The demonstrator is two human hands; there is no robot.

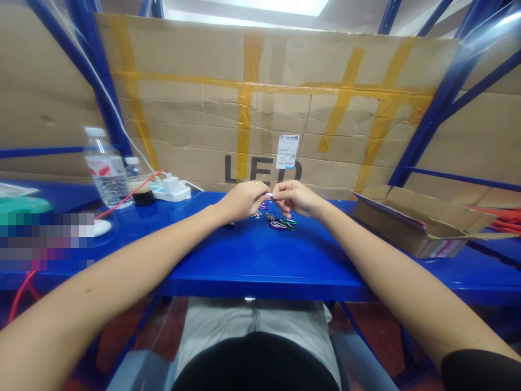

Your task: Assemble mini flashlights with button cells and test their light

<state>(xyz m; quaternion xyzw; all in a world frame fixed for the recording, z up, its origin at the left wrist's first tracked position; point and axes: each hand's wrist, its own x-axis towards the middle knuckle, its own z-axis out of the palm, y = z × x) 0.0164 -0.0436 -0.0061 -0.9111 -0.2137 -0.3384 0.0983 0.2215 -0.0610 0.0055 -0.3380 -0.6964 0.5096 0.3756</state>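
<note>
Over the blue table [260,266], my left hand [243,200] and my right hand [296,197] meet fingertip to fingertip. Both pinch a small, pale, shiny piece [269,195], too small and blurred to name. Below my right hand lie a purple carabiner [278,225] and a green carabiner [290,222], close together. Some small dark metal parts [269,216] lie beside them. Another purple piece [264,206] and several tiny silvery parts [258,215] show under the joined fingers, partly hidden by my left hand.
An open cardboard box [423,228] stands at the right. On the left are a water bottle [106,171], a dark-liquid bottle [140,187] and a white power strip [173,190] with a red cable [134,193]. A large cardboard sheet [195,125] stands behind the table between blue posts.
</note>
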